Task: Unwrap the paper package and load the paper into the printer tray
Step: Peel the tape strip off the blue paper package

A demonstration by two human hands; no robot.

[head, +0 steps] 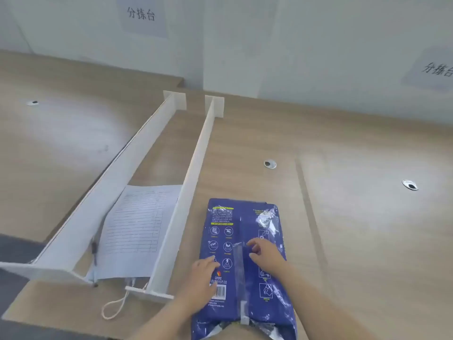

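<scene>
Surface: wooden desk (343, 148) against a pale wall; two paper signs on the wall at 11 and 2 o'clock.
Package: blue wrapped paper package (245, 261) lies flat at 6 o'clock, seam side up, long axis running 6 to 12 o'clock, near end at the desk edge.
Seam: taped strip (238, 266) runs down the middle of the package, between both hands.
Near end: wrapper appears crumpled and partly torn at 6 o'clock; paper itself not visible.
Left hand (204, 278): rests palm down on the package, left of the seam, fingers together, gripping nothing.
Right hand (266, 253): on the package right of the seam, fingers curled, tips just beside the strip; whether they pinch the flap cannot be told.
Nearer hand: right, judged best placed to lift the seam.
Printer tray: not in view.
Surroundings: two white dividers (186, 192) at 9 to 11 o'clock; lined form (139, 229) between them; white cord (115, 307) at 8 o'clock; cable holes (269, 164) at 1 o'clock.
Obstructions: none on the package; nearer divider just beside its left edge.
</scene>
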